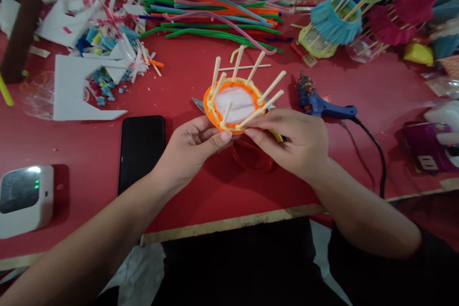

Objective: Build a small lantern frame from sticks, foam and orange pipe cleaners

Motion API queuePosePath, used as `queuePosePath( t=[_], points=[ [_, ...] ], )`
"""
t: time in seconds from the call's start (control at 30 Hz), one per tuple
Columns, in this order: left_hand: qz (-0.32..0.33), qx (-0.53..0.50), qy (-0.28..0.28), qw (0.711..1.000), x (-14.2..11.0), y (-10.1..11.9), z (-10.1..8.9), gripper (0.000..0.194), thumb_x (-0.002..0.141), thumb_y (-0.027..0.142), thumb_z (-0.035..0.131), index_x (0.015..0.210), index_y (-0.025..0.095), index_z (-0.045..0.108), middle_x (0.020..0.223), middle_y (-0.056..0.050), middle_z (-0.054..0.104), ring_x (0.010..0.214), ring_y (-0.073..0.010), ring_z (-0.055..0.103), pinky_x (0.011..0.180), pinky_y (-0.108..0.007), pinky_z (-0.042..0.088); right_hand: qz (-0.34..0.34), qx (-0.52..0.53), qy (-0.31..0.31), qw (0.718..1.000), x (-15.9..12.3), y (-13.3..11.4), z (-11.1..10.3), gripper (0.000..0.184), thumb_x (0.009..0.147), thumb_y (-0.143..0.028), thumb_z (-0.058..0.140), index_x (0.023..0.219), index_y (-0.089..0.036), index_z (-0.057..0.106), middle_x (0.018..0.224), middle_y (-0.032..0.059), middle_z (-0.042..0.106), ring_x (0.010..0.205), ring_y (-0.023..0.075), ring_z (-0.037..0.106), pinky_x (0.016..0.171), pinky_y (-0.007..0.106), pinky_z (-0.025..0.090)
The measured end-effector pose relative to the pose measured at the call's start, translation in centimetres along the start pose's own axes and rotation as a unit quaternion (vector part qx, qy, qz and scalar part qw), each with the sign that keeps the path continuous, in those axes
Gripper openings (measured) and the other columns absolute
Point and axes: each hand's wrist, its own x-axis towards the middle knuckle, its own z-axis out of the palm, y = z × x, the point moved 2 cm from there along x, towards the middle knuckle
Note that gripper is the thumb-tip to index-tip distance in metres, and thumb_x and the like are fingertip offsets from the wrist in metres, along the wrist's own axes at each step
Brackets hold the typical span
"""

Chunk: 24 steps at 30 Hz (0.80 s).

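Observation:
A round white base (234, 104) with an orange and yellow pipe-cleaner rim is held above the table, tilted slightly. Several pale wooden sticks stand up around its edge. My left hand (193, 146) grips the near-left rim, its thumb on top. At the near-right edge, my right hand (292, 141) pinches the lower part of a wooden stick (263, 107) between thumb and fingers. Scissors with red handles (253, 158) lie beneath the base, partly hidden by it and by my hands.
A blue glue gun (324, 105) with a black cord lies to the right. Colourful pipe cleaners (218, 14) are piled at the back. A phone (139, 150), white foam board (68, 88) and a white device (27, 198) are on the left. Layered stick models (337, 24) stand back right.

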Motion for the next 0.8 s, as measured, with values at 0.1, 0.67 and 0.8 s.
queuePosePath(
  t=[0.1, 0.67, 0.8],
  points=[
    [0.004, -0.003, -0.005, 1.0, 0.01, 0.05, -0.03, 0.032, 0.075, 0.029, 0.09, 0.105, 0.02, 0.081, 0.11, -0.009, 0.082, 0.111, -0.0244, 0.076, 0.108, -0.037, 0.057, -0.006, 0.003, 0.004, 1.0, 0.03, -0.04, 0.11, 0.013, 0.094, -0.019, 0.067, 0.099, -0.027, 0.076, 0.096, -0.0005, 0.082, 0.085, 0.0152, 0.078, 0.079, 0.028, 0.064],
    [-0.004, -0.003, 0.011, 1.0, 0.04, 0.02, 0.06, 0.025, 0.077, 0.031, 0.088, 0.097, 0.019, 0.082, 0.107, -0.009, 0.082, 0.1, -0.0227, 0.079, 0.1, -0.035, 0.061, -0.024, 0.004, 0.029, 0.999, 0.07, -0.61, 0.4, 0.021, 0.093, -0.012, 0.063, 0.1, -0.028, 0.074, 0.095, -0.0001, 0.082, 0.08, 0.016, 0.076, 0.076, 0.031, 0.063],
    [-0.006, 0.001, 0.003, 1.0, 0.14, -0.03, -0.11, 0.026, 0.078, 0.032, 0.087, 0.1, 0.02, 0.082, 0.109, -0.01, 0.082, 0.102, -0.0237, 0.079, 0.098, -0.035, 0.062, -0.022, -0.005, 0.026, 0.999, 0.03, -0.58, 0.38, 0.021, 0.093, -0.014, 0.063, 0.101, -0.03, 0.074, 0.096, -0.0004, 0.082, 0.08, 0.0159, 0.076, 0.076, 0.031, 0.063]
  ],
)
